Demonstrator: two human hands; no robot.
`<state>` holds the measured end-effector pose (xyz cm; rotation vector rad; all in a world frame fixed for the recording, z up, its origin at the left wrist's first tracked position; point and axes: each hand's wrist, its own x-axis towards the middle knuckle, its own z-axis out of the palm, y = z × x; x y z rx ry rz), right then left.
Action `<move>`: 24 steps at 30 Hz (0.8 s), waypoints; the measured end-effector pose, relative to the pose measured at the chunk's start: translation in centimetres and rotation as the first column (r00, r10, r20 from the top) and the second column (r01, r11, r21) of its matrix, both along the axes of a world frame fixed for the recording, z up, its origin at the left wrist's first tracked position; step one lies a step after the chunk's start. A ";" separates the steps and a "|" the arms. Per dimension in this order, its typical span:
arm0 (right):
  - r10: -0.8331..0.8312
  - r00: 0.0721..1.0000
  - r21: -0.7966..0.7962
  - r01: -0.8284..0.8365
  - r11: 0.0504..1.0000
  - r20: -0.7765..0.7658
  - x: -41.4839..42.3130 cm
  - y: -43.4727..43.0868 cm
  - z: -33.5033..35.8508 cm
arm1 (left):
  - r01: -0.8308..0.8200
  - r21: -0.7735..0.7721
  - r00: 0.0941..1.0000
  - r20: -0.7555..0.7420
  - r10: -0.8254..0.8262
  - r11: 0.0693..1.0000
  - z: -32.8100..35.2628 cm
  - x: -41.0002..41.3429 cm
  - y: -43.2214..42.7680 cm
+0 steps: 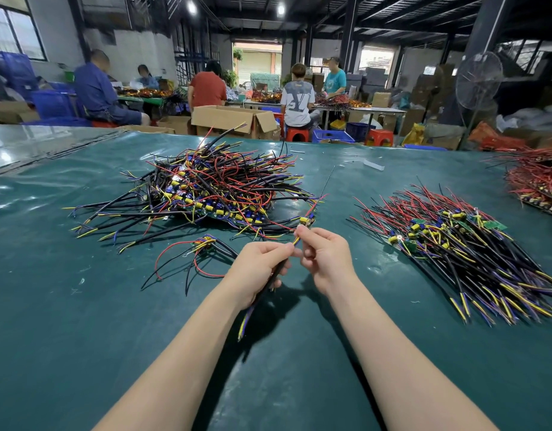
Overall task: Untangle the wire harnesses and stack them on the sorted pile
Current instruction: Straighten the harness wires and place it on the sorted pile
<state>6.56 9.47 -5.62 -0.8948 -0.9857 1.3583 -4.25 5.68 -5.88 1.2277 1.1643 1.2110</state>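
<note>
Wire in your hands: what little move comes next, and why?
Probably swing the harness right and lay it on the sorted pile, tips toward you like the rest. Both the left hand and right hand pinch it, and it seems clear of the tangled pile.

Green-sheeted table (82, 321), glossy and rippled, fills the lower frame. Bears at upper centre a tangled heap (212, 188) of black, red, yellow and blue wires with small boards. Just below it, left of centre, holds one loose harness (203, 248), red and black leads sprawled flat. At right, carries a combed pile (455, 244), wires all running one way. At the far right edge, a red-wired stack (535, 181), cut off. Near it, upper right of centre, a white scrap (373, 164).
</note>
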 end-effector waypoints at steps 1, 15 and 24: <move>0.000 1.000 0.002 0.000 1.000 0.013 -0.1 -0.1 -0.1 | 0.004 0.014 0.999 -0.035 -0.003 1.000 0.0 -0.1 0.0; -0.337 0.941 -0.030 0.337 0.941 0.007 3.6 2.3 -0.5 | 0.033 0.034 0.922 -0.386 -0.018 0.999 -0.6 -1.9 -0.4; -0.338 0.939 -0.048 0.341 0.939 0.057 4.0 3.1 -1.5 | 0.229 -0.092 0.821 -0.516 -0.243 0.969 0.4 -1.8 -1.1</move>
